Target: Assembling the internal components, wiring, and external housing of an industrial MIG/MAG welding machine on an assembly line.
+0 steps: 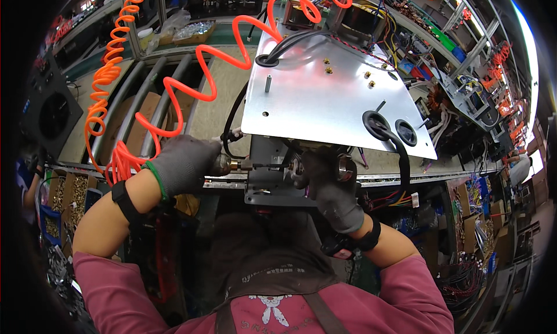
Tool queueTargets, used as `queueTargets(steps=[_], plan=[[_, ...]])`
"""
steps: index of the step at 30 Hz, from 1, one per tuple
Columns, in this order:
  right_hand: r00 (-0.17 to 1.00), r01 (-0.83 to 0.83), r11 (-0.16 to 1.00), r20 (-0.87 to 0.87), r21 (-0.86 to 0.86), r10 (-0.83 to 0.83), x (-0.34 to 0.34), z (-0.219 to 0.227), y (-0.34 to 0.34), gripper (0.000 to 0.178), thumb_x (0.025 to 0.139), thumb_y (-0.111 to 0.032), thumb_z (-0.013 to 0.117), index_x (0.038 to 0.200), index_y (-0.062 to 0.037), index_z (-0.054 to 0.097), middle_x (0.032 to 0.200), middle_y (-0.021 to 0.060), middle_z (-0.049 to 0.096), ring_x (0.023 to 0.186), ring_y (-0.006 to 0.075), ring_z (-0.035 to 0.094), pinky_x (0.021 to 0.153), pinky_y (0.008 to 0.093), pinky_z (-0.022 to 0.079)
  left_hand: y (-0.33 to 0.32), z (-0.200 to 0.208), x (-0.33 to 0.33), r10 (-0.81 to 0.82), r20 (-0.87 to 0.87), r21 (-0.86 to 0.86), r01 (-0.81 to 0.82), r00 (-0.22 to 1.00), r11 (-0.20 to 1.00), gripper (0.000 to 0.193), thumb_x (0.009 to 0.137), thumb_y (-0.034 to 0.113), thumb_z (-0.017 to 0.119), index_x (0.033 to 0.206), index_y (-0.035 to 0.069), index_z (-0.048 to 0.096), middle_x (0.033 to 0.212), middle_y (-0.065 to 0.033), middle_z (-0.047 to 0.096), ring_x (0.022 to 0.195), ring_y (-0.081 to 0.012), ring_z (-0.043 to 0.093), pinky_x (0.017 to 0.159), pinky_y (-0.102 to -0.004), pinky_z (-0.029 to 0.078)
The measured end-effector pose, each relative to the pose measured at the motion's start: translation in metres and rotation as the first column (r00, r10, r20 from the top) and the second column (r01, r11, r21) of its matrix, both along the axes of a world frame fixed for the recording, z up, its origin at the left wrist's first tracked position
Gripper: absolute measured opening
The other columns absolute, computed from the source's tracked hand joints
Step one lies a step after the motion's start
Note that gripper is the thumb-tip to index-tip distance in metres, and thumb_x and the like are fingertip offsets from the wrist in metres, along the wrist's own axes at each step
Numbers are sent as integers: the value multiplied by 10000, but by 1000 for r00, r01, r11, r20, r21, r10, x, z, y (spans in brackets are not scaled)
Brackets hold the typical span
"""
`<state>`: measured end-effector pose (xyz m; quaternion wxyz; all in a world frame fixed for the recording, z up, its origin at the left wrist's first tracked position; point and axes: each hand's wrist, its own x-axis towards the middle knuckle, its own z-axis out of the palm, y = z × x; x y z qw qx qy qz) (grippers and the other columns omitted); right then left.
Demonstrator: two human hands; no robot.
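Note:
My gloved left hand [188,163] is closed around an air screwdriver [221,165], whose metal tip points right at a dark metal bracket [267,174]. My gloved right hand [333,189] is curled against the bracket's right side. A round metal ring [346,168] shows beside its fingers, but what the fingers grip is hidden. Above both hands stands a tilted, shiny metal plate [325,96] with grommet holes, brass fittings and upright studs. A black cable [397,154] runs out through a grommet at the plate's lower right.
An orange coiled air hose [209,96] stretches across the bench to my left hand. Steel rollers [130,93] lie at left, with boxes of brass screws [72,197] below them. Transformers [357,23] sit behind the plate. At right are a wired assembly [458,102] and another person's gloved hand [519,167].

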<state>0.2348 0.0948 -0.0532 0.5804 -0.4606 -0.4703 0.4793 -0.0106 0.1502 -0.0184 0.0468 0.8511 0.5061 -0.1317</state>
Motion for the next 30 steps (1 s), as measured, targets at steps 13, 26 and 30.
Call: queueTargets(steps=[13,26,30], plan=[[995,-45,999,-88,27,47,-1,-3,0,166,843,-182,668,799,-27,627,625,2,590,552,76,565,512,250,439,2,0,0,9,-26,-27,-9,1000,1000,396,694,128,671,1052,49,520,930,-147,631,878,-332,630,735,-437,501],[556,-389,813,814,433,-168,44,38,-51,92,755,-133,664,799,-79,605,657,81,579,585,268,592,515,357,457,-30,35,-24,-64,26,313,52,998,948,258,687,106,665,939,104,609,949,-90,601,874,-316,597,701,-417,467],[622,-687,597,759,414,190,65,35,-75,109,790,-181,671,821,-113,591,672,48,561,586,245,574,507,344,438,-60,81,-28,-169,67,493,114,983,863,303,589,114,740,857,96,601,874,-84,607,792,-322,592,679,-402,459]])
